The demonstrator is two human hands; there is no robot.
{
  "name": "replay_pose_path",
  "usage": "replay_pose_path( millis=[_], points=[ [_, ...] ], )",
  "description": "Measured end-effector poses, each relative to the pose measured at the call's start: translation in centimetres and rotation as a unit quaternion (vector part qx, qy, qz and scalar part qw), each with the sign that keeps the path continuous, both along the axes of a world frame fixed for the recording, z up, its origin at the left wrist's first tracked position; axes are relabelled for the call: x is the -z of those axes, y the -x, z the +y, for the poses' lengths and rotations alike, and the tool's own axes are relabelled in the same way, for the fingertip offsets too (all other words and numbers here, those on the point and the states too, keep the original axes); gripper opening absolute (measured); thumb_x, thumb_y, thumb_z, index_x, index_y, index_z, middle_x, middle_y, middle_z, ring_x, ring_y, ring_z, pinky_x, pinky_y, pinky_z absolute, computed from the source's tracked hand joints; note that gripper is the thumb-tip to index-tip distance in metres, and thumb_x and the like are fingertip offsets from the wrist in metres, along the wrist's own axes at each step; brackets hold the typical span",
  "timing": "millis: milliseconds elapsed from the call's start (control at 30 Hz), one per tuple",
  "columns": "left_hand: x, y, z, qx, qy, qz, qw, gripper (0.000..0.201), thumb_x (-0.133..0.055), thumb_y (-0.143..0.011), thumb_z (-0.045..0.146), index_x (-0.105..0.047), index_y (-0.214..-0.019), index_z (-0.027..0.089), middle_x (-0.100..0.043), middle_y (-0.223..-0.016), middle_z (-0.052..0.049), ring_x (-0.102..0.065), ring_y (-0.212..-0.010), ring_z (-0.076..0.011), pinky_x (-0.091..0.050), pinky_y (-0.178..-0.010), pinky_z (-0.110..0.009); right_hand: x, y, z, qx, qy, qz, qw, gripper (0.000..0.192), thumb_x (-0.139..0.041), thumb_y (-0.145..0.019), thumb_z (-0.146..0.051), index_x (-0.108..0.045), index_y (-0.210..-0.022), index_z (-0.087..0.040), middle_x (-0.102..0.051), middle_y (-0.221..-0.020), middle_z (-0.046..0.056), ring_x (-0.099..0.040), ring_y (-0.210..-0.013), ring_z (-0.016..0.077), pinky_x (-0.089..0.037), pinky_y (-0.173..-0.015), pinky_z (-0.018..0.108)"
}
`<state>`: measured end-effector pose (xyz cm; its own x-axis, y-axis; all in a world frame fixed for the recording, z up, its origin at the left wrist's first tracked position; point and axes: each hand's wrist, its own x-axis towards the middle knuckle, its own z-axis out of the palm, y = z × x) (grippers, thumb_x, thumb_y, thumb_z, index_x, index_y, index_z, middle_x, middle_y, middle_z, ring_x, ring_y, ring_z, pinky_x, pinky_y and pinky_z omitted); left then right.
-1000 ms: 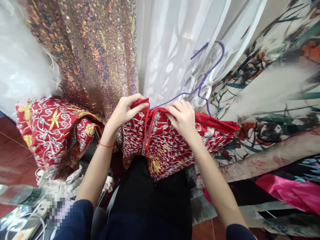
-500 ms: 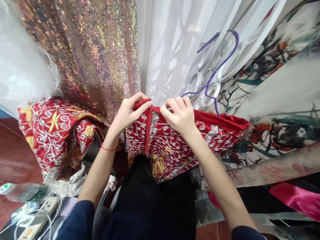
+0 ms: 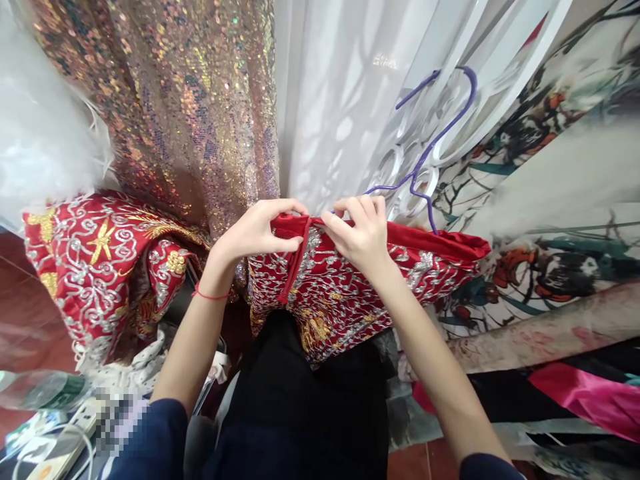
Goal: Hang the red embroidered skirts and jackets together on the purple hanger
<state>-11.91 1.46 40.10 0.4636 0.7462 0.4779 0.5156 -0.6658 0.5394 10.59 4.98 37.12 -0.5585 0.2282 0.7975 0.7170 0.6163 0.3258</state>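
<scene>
**Both hands pinching the top edge of a red embroidered garment on a purple hanger**

The left hand (image 3: 253, 230) is gripping the upper left edge of the red embroidered garment (image 3: 340, 293), fingers (image 3: 285, 243) curling over the red hem and closing on the cloth. A thin red string is sitting around that wrist. The right hand (image 3: 363, 233) is pinching the same hem just beside it, fingertips closing on the fabric near the centre opening, where a narrow red trim is running down the front. The two hands are nearly touching at that opening.

The garment is hanging in front of the person's lap, over black clothing, its silver and gold embroidery facing the camera. Its right shoulder is stretching out toward the printed fabric (image 3: 560, 200) on the right. The purple hanger (image 3: 435, 137) is sticking up out of the neckline, hook rising against the white curtain (image 3: 340, 87).

Behind the left hand a sequinned cloth (image 3: 190, 107) is hanging. A second red embroidered piece (image 3: 95, 260) is lying bunched at the left. A plastic bottle (image 3: 40, 390) and a power strip (image 3: 60, 440) are lying at the bottom left. Pink fabric (image 3: 585, 397) is lying at the lower right.
</scene>
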Motion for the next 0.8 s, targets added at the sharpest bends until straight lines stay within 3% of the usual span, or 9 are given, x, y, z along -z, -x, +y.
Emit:
replay_pose_path(
  millis=[133,267,433,567,800],
  points=[
    [0.19,0.05,-0.30,-0.043,-0.039,0.080,0.995,0.035,-0.067,-0.072,0.027,-0.062,-0.105,0.020,-0.071,-0.097,-0.002,-0.064,-0.081,-0.0169,-0.048,-0.074,-0.026,0.22,0.22,0.19,-0.012,-0.038,0.008,0.999,0.025,-0.044,-0.103,-0.023,-0.068,-0.095,-0.027,-0.060,-0.087,0.004,-0.045,-0.084,0.0179,-0.034,-0.077,0.037],
    [0.49,0.06,-0.49,-0.080,-0.079,0.151,0.982,0.039,-0.062,-0.072,0.019,-0.060,-0.111,0.020,-0.071,-0.102,-0.005,-0.066,-0.088,-0.0208,-0.048,-0.077,-0.029,0.32,0.23,0.40,-0.010,-0.010,0.004,1.000,0.025,-0.044,-0.103,-0.021,-0.067,-0.097,-0.027,-0.060,-0.090,0.004,-0.046,-0.085,0.0181,-0.035,-0.078,0.038],
    [0.90,0.31,-0.16,-0.042,-0.096,0.107,0.989,0.031,-0.061,-0.081,0.023,-0.061,-0.111,0.017,-0.071,-0.110,-0.007,-0.067,-0.098,-0.0208,-0.049,-0.086,-0.030,0.37,0.04,0.49,-0.023,-0.027,0.001,0.999,0.024,-0.045,-0.101,-0.019,-0.068,-0.096,-0.026,-0.060,-0.088,0.004,-0.046,-0.085,0.0174,-0.037,-0.077,0.036],
    [0.89,0.38,0.21,-0.008,-0.059,0.068,0.996,0.024,-0.064,-0.087,0.034,-0.064,-0.105,0.017,-0.074,-0.103,-0.005,-0.068,-0.090,-0.0168,-0.049,-0.083,-0.027,0.32,-0.02,0.35,-0.020,-0.057,0.001,0.998,0.023,-0.047,-0.101,-0.018,-0.067,-0.094,-0.025,-0.060,-0.084,0.003,-0.047,-0.082,0.0162,-0.036,-0.073,0.034],
    [0.98,0.10,0.20,-0.038,-0.096,0.087,0.991,0.027,-0.067,-0.084,0.037,-0.066,-0.104,0.018,-0.075,-0.098,-0.004,-0.068,-0.086,-0.0170,-0.047,-0.078,-0.026,0.32,0.01,0.28,-0.061,-0.075,0.018,0.995,0.022,-0.048,-0.102,-0.018,-0.066,-0.091,-0.024,-0.060,-0.084,0.004,-0.048,-0.082,0.0164,-0.033,-0.071,0.034]
  ],
)
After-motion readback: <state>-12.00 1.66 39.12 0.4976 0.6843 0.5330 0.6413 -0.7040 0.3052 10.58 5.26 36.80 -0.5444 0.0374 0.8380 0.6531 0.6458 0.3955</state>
